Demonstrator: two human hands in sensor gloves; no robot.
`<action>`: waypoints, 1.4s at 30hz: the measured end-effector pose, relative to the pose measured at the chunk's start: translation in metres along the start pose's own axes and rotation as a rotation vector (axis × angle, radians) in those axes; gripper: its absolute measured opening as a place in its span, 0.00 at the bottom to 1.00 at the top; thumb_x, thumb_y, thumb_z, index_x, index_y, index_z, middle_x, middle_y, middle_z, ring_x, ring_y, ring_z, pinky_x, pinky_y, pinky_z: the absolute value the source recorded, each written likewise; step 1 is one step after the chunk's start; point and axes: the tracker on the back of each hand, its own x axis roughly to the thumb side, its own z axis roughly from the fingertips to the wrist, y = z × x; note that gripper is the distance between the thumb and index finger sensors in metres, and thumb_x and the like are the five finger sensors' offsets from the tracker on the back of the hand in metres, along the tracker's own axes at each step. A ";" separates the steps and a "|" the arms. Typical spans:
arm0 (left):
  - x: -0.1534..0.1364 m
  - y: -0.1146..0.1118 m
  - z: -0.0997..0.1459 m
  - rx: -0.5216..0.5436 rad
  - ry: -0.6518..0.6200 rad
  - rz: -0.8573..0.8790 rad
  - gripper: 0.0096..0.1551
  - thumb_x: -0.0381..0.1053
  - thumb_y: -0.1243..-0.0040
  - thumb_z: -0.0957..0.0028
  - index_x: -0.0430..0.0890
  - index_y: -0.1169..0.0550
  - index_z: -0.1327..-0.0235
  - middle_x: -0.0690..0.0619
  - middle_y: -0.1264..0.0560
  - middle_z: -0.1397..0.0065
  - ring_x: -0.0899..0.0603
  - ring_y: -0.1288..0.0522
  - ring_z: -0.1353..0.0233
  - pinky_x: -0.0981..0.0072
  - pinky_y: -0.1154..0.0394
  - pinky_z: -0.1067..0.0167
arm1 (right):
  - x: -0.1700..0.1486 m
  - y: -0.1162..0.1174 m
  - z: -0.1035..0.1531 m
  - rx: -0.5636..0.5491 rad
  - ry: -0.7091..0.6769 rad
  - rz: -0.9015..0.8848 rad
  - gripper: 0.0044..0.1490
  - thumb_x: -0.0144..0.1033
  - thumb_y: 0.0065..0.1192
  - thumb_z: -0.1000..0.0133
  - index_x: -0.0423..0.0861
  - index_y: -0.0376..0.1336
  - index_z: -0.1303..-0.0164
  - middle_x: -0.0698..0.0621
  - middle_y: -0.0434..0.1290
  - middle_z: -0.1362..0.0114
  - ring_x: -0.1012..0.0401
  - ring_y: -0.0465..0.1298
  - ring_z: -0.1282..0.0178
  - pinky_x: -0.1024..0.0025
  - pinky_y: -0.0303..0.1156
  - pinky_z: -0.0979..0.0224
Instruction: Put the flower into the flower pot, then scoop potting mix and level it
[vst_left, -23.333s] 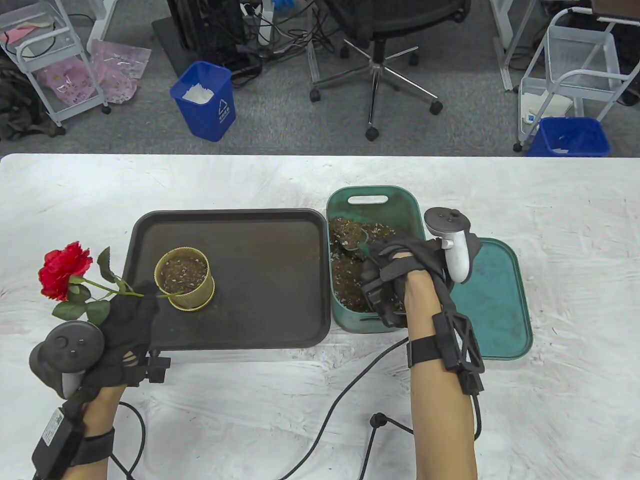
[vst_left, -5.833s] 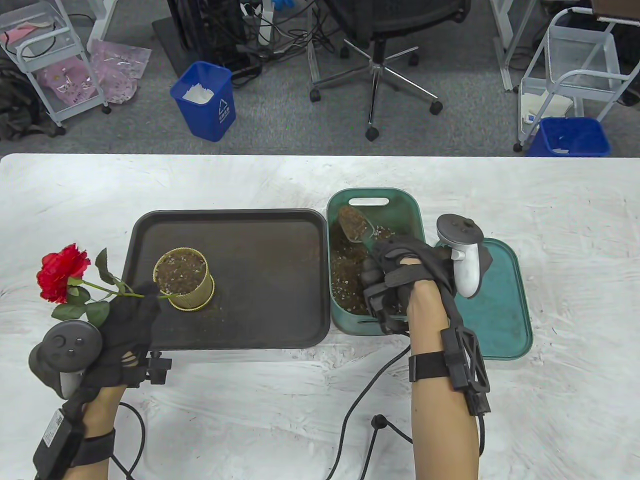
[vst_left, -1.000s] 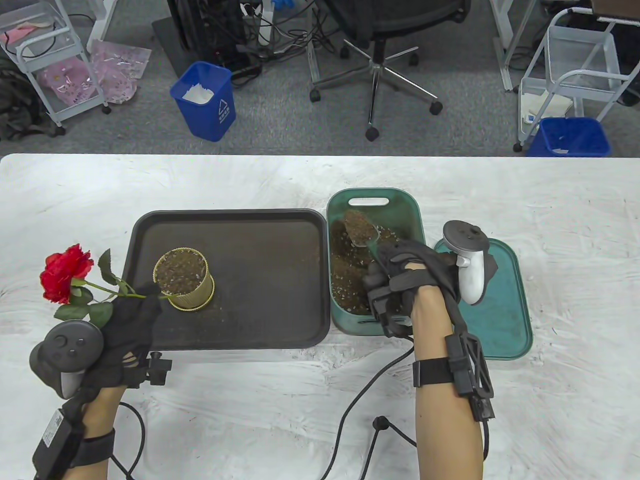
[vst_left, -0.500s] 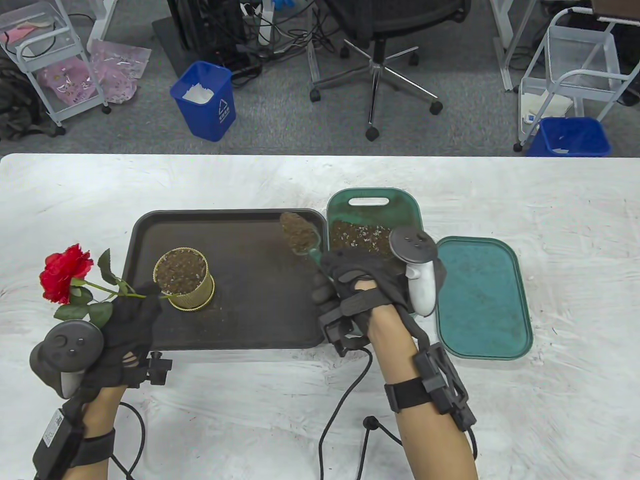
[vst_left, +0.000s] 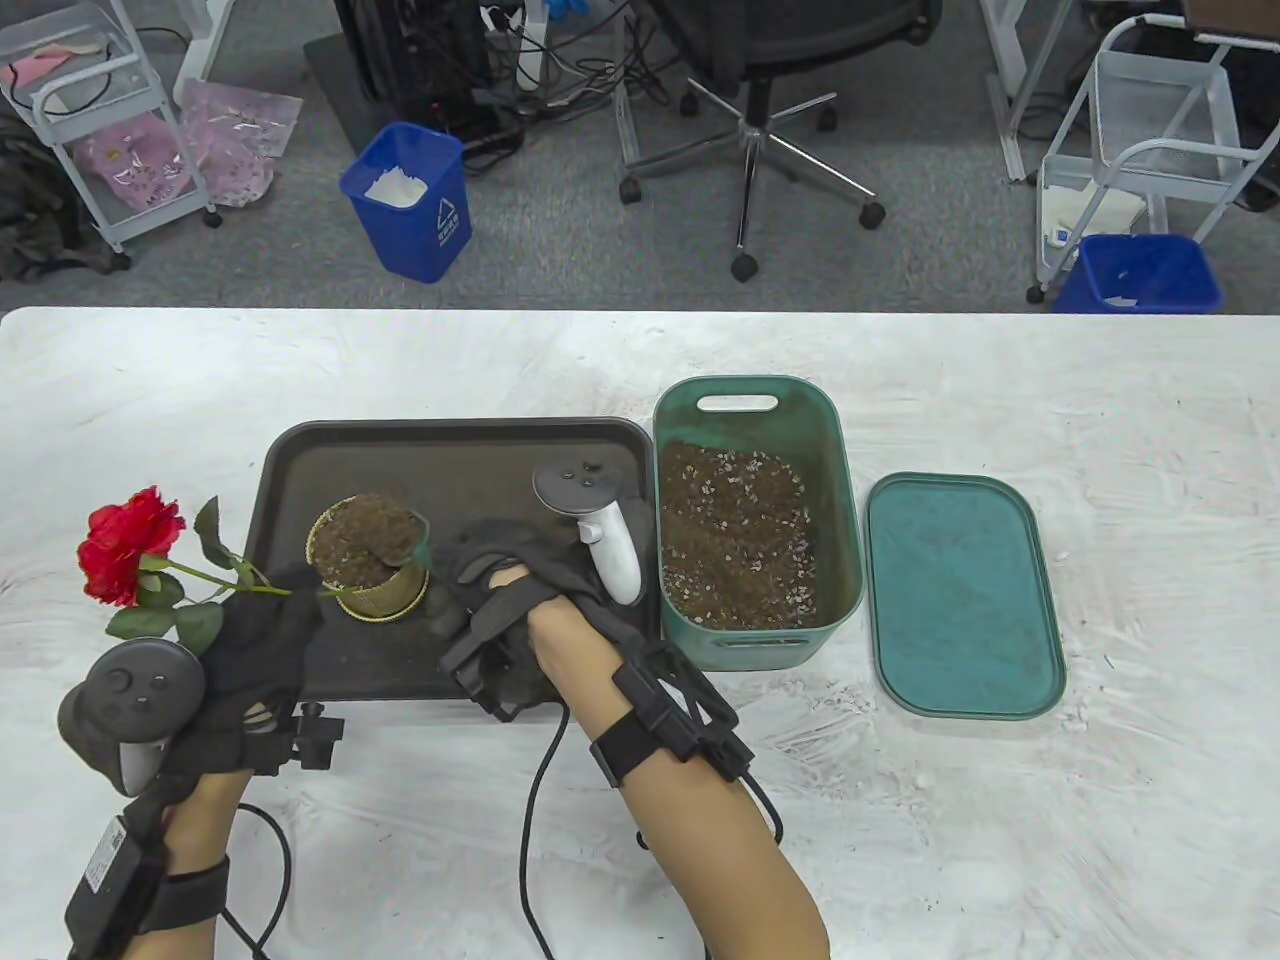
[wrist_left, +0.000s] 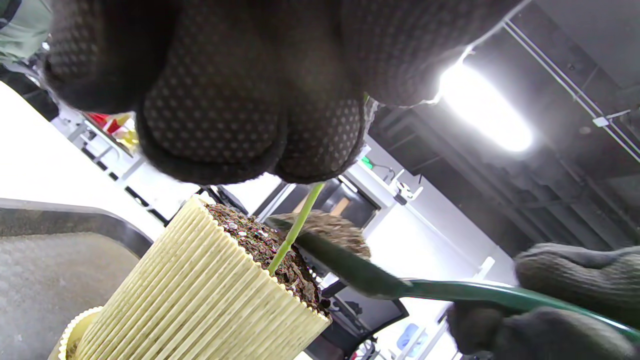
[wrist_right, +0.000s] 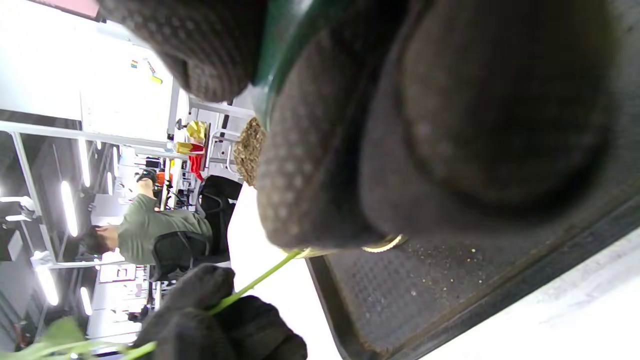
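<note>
Right hand (vst_left: 500, 600) grips scoop (wrist_left: 400, 287) over pot (vst_left: 368, 560); left hand (vst_left: 255, 640) pinches flower (vst_left: 130, 545).

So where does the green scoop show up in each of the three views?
Table view: the scoop sits loaded over the flower pot, left of the right hand.
Left wrist view: centre to lower right, its blade above the pot's soil.
Right wrist view: top centre, only a dark green strip between the right fingers.
Shared landmark: the flower stem.

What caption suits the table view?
Right hand brings a loaded scoop over the flower pot while left hand holds the rose stem.
</note>
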 end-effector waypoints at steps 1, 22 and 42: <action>0.000 0.000 0.000 0.000 0.002 0.002 0.25 0.55 0.36 0.58 0.45 0.13 0.52 0.51 0.12 0.58 0.43 0.11 0.64 0.53 0.15 0.58 | 0.002 0.003 -0.002 -0.012 0.003 0.024 0.33 0.39 0.63 0.52 0.32 0.65 0.43 0.37 0.81 0.52 0.55 0.89 0.75 0.62 0.89 0.77; 0.000 0.000 0.000 -0.001 -0.004 -0.004 0.25 0.55 0.36 0.58 0.45 0.13 0.52 0.51 0.12 0.58 0.43 0.11 0.64 0.53 0.15 0.58 | 0.033 0.064 0.033 -0.563 -0.455 0.894 0.31 0.43 0.71 0.55 0.37 0.71 0.49 0.40 0.85 0.59 0.58 0.87 0.85 0.65 0.86 0.87; 0.000 -0.001 0.000 -0.002 -0.005 -0.001 0.25 0.55 0.36 0.58 0.45 0.13 0.52 0.51 0.12 0.58 0.43 0.11 0.64 0.53 0.15 0.58 | 0.039 0.057 0.043 -0.692 -0.593 1.128 0.32 0.40 0.71 0.57 0.39 0.69 0.44 0.40 0.83 0.51 0.53 0.88 0.73 0.58 0.87 0.74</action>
